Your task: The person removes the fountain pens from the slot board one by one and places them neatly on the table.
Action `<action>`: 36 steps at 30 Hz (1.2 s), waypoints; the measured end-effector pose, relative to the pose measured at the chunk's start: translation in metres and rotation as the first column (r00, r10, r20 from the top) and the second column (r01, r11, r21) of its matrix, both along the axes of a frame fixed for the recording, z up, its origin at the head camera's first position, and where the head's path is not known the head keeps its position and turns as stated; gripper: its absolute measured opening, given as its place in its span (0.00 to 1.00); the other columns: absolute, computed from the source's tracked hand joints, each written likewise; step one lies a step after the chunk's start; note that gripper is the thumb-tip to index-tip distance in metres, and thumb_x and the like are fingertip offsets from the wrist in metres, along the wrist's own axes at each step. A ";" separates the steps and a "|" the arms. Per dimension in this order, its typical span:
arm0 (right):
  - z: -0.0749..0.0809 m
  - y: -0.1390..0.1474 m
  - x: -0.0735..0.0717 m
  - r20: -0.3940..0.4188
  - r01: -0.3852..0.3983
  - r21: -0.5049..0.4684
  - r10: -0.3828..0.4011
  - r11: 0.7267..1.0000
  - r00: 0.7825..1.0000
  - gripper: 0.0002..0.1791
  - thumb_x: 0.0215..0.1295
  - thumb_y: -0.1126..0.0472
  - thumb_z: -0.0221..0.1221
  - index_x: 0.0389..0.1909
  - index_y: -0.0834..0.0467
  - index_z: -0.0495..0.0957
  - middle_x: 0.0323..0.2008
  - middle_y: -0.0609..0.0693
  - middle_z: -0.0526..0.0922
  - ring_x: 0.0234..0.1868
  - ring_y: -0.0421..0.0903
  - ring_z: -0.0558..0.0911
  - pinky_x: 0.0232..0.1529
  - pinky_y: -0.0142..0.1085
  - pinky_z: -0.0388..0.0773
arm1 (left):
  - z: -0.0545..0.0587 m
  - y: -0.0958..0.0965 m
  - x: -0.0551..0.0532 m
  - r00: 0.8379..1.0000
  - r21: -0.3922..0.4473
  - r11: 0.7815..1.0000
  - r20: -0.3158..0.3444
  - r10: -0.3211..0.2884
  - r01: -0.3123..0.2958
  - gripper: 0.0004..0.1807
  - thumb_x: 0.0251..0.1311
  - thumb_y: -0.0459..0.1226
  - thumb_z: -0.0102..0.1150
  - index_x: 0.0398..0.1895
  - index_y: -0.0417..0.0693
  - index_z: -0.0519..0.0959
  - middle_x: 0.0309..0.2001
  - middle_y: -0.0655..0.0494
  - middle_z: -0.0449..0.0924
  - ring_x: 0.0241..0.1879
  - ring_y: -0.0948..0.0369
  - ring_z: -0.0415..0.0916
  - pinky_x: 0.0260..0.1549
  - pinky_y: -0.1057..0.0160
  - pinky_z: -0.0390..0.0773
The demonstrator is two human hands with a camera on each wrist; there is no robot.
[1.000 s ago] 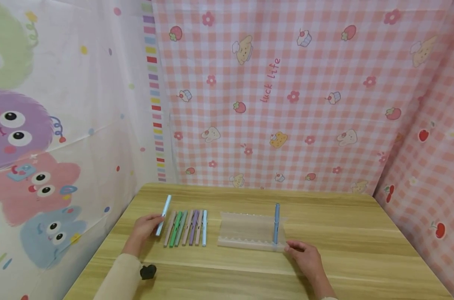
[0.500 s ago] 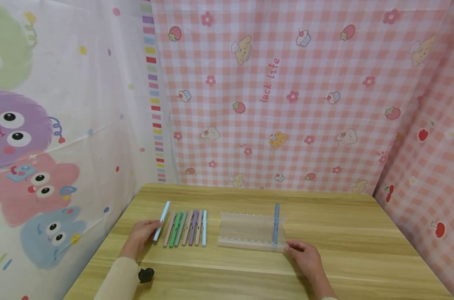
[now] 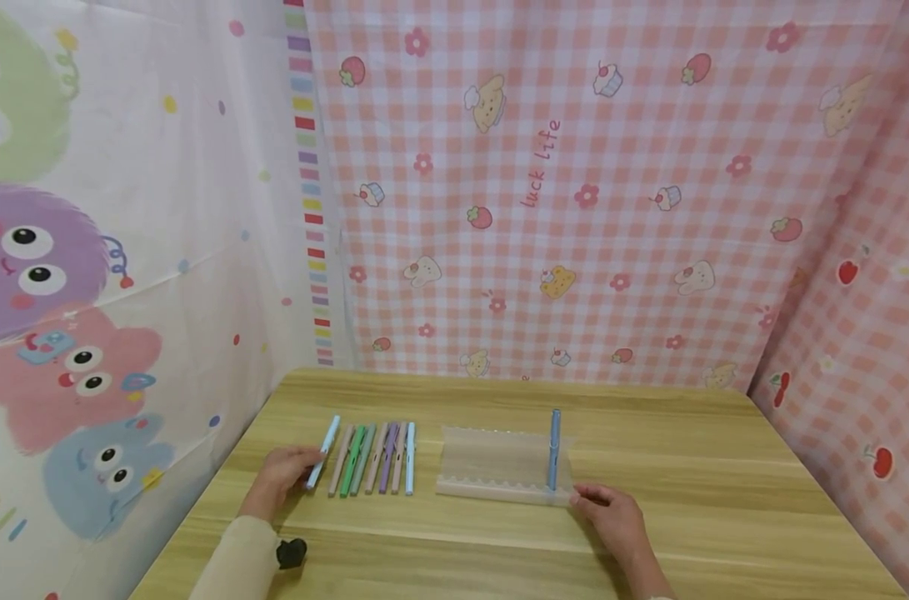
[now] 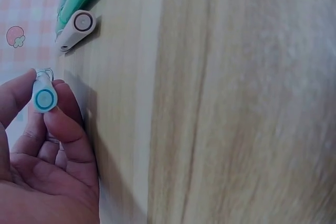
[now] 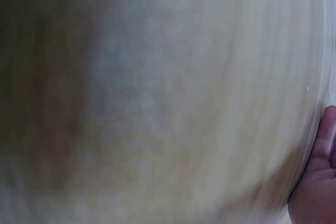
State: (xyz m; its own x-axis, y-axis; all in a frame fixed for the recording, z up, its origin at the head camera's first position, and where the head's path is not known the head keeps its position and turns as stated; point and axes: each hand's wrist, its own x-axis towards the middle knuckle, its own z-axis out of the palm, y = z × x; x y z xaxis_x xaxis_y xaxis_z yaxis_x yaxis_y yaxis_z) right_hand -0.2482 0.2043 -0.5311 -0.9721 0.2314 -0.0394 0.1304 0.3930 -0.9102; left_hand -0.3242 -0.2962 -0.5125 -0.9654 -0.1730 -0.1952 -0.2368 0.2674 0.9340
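Observation:
My left hand (image 3: 277,479) pinches a light blue pen (image 3: 324,450) between thumb and fingers, just left of a row of pens. In the left wrist view the pen's round end (image 4: 45,99) faces the camera, close above the table. The row holds several capped pens side by side: pinkish beige, a green pen (image 3: 352,461), grey-green, a purple pen (image 3: 389,458) and light blue. A clear frosted pen tray (image 3: 491,458) with notched edges lies to their right, a dark blue pen (image 3: 554,450) across its right end. My right hand (image 3: 611,517) holds the tray's near right corner by the fingertips.
The wooden table (image 3: 499,550) ends at a pink checked curtain (image 3: 574,233) behind and a white cartoon-print curtain (image 3: 199,333) on the left. A small black object (image 3: 292,553) sits at the left sleeve's cuff.
My left hand has moved down and slightly left with the light blue pen, bringing it nearer the table beside the row. The right hand and tray stay put.

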 end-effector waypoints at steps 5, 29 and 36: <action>-0.001 0.000 -0.001 0.001 -0.004 -0.002 0.004 1.000 1.000 0.14 0.64 0.60 0.66 0.46 0.65 0.85 0.43 0.54 0.86 0.47 0.50 0.80 0.44 0.36 0.75 | 0.000 0.002 0.000 1.000 -0.024 1.000 -0.005 0.011 -0.011 0.20 0.64 0.34 0.62 0.51 0.24 0.78 0.27 0.54 0.78 0.27 0.61 0.72 0.27 0.65 0.74; 0.003 -0.001 0.002 0.003 -0.005 0.012 0.005 1.000 1.000 0.14 0.64 0.61 0.66 0.46 0.66 0.85 0.43 0.55 0.86 0.48 0.50 0.80 0.45 0.36 0.75 | 0.000 0.003 -0.002 1.000 -0.156 0.987 0.004 -0.023 0.023 0.17 0.59 0.34 0.64 0.45 0.27 0.81 0.25 0.53 0.78 0.23 0.61 0.71 0.22 0.63 0.72; 0.002 -0.001 0.001 0.002 -0.002 0.022 0.002 1.000 1.000 0.15 0.64 0.60 0.66 0.46 0.66 0.84 0.43 0.55 0.86 0.48 0.50 0.80 0.45 0.37 0.75 | -0.004 0.001 -0.004 0.999 -0.155 0.987 -0.001 -0.035 0.035 0.14 0.60 0.34 0.62 0.43 0.28 0.82 0.27 0.52 0.81 0.26 0.60 0.75 0.24 0.63 0.75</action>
